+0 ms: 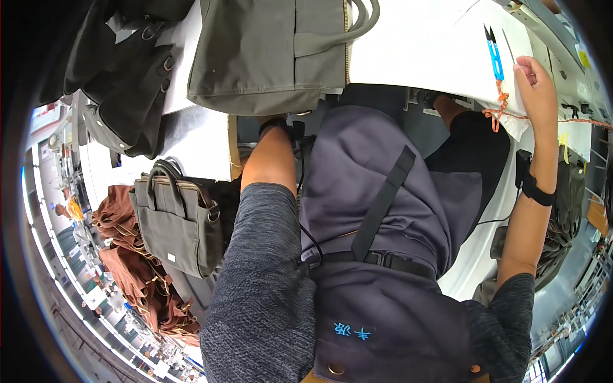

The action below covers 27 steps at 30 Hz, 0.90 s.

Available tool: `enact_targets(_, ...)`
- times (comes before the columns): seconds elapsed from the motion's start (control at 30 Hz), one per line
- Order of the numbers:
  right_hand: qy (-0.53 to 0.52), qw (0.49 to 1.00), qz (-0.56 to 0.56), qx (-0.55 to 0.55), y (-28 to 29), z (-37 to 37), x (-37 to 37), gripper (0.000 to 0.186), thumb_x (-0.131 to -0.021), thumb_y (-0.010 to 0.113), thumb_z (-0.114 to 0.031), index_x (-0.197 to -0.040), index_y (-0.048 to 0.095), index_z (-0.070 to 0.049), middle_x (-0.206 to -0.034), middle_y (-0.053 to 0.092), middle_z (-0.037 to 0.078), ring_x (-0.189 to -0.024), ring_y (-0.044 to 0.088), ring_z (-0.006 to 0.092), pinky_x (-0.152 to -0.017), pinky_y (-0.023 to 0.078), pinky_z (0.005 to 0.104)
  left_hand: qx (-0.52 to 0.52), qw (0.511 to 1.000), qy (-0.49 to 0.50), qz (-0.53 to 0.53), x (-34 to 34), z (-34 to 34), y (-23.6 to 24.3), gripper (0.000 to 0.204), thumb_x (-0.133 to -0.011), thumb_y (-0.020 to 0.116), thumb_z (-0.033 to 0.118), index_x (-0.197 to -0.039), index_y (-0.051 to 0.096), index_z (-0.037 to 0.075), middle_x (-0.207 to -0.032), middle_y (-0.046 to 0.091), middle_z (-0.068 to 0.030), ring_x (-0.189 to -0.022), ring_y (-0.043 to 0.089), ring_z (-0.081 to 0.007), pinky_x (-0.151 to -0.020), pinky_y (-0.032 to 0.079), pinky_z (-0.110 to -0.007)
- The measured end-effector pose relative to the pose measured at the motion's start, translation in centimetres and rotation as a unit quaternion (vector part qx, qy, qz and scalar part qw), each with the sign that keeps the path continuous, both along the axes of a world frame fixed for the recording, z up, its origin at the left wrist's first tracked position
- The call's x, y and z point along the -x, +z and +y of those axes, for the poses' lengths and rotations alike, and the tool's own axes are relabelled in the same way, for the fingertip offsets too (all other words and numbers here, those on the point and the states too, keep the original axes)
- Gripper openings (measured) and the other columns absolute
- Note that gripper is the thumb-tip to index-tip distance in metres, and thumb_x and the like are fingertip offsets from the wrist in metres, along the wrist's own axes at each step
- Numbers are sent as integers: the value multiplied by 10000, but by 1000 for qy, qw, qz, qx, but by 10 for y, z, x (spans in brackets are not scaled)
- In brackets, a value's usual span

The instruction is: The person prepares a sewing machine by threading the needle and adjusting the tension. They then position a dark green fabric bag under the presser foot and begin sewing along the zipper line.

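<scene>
My left forearm (268, 156) reaches under the olive fabric bag (255, 54) at the bench's front edge, and that hand is out of sight beneath it. At the right, my right hand (533, 83) rests by the white bench top (421, 48) with its fingers curled; whatever they may hold is hidden. Just left of this hand lie blue thread snips (495, 54) tied to an orange cord (501, 102), which runs behind my right wrist. A dark apron (364, 191) covers my lap.
Dark bags (124, 96) are piled at the upper left. Below them stand another olive handbag (175, 230) and stacks of brown fabric pieces (131, 281). More olive fabric (562, 223) lies to the right. A workshop with long lights and distant people fills the left rim.
</scene>
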State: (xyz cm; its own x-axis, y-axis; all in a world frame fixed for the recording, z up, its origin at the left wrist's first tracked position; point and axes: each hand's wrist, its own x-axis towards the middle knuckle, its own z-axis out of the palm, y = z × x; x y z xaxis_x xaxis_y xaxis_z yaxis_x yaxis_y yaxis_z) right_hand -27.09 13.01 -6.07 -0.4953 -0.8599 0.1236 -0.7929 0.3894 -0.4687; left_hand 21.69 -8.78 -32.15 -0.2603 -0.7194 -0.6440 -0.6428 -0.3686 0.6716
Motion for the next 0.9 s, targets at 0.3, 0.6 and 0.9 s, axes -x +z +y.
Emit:
enact_targets(0.3, 45, 989, 120, -69, 23, -24, -11, 211, -836, 477, -41, -995, 584, 47, -999, 634, 295, -976, 611, 464, -852, 485, 513, 57, 994, -96, -7, 16, -9, 9, 241, -1006, 551, 332, -997, 588, 94, -852, 578, -42, -703, 549, -136, -599, 424, -270)
enact_targets(0.6, 47, 989, 132, -55, 34, 2, -8, 159, -833, 513, -24, -954, 573, 59, -872, 661, 272, -842, 665, 439, -730, 530, 521, 50, 994, -94, 27, 27, 16, 93, 274, -987, 598, 371, -911, 604, 107, -726, 558, 2, -582, 508, -82, -498, 368, -240)
enact_targets(0.9, 22, 996, 77, -25, 23, 2, -17, 187, -793, 537, -16, -959, 585, 57, -910, 681, 244, -866, 684, 408, -746, 541, 508, 57, 988, -139, -48, 18, 90, 169, 235, -966, 633, 293, -932, 667, 64, -694, 615, -5, -576, 552, -69, -508, 420, -226)
